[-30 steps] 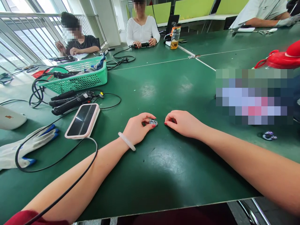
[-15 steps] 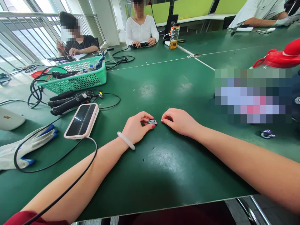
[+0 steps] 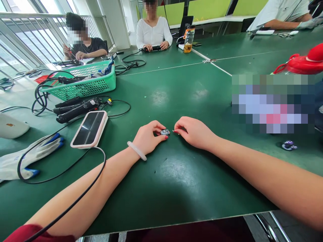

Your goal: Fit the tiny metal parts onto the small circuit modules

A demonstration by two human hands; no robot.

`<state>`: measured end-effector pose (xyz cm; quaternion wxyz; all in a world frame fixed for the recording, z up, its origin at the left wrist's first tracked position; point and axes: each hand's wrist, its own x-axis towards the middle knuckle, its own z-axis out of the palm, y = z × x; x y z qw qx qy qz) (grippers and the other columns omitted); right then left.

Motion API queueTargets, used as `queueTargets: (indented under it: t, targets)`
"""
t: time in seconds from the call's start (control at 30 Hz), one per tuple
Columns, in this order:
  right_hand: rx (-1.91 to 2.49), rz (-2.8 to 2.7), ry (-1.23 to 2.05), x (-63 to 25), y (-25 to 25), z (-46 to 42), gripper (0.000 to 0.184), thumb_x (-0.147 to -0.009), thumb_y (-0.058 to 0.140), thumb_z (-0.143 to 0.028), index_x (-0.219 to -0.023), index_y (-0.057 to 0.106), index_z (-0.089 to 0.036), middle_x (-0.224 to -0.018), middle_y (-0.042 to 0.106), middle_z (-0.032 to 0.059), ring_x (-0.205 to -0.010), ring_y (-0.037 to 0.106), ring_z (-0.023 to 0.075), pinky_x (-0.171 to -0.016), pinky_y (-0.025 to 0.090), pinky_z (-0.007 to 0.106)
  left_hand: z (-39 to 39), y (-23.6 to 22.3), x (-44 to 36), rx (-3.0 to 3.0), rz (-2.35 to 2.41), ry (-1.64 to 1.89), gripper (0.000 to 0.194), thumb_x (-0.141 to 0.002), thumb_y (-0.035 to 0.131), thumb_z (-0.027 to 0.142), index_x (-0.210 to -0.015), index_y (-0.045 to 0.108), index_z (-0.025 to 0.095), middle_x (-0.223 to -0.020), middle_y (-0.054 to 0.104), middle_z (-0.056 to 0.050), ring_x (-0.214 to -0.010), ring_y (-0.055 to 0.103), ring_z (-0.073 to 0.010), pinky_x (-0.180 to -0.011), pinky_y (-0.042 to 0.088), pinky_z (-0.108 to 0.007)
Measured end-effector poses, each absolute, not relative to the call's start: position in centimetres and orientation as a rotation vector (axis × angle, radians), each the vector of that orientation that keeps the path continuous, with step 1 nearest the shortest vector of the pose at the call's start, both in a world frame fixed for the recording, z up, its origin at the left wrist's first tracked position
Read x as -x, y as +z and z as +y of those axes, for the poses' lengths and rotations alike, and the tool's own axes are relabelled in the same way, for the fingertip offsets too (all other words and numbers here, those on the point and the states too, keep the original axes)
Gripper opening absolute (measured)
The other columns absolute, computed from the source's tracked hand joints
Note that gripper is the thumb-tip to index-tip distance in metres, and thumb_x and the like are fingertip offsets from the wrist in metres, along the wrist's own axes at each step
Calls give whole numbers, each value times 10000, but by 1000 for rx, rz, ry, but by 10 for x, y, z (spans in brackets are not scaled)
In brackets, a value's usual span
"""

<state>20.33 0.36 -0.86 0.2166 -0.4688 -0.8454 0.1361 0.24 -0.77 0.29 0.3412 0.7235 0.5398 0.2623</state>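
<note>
My left hand (image 3: 150,135), with a pale bangle (image 3: 136,151) at its wrist, pinches a small circuit board (image 3: 165,132) between thumb and fingers, just above the green table. The board looks dark with light markings, and its right end sticks out past my fingertips. A short gap to the right of it, my right hand (image 3: 192,130) is closed in a pinch, thumb against forefinger. A tiny light speck shows at those fingertips, too small to name. The two hands do not touch.
Left of my hands lie a phone (image 3: 90,129), a work glove (image 3: 30,156) and black handheld tools (image 3: 78,109). A cable crosses my left forearm. Behind stands a green basket (image 3: 85,88). At right are a small shiny purple object (image 3: 289,145) and a red-topped item (image 3: 300,64). Other people sit around the table.
The circuit board has turned slightly in my left fingers and shows more of its right end. A tiny speck now shows at my right fingertips. The whole view shifts slightly.
</note>
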Motion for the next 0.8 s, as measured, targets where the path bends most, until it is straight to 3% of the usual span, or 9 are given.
queueTargets:
  t: [0.4, 0.8]
  targets:
    - [964, -2482, 147, -193, -6, -8, 237, -930, 451, -261, -871, 671, -191, -885, 662, 73, -821, 577, 191, -725, 461, 313, -9, 2, -4, -1922, 1313, 643, 246, -669, 740, 307, -863, 627, 205, -800, 707, 12, -746, 635, -146, -746, 487, -300]
    - [1193, -2477, 254, -193, -16, 3, 194, -895, 505, -183, -952, 688, -210, -945, 648, 51, -904, 579, 200, -783, 445, 321, -4, -2, 1, -1961, 1516, 727, 174, -695, 694, 247, -851, 626, 216, -842, 713, -7, -824, 657, -177, -785, 498, -329]
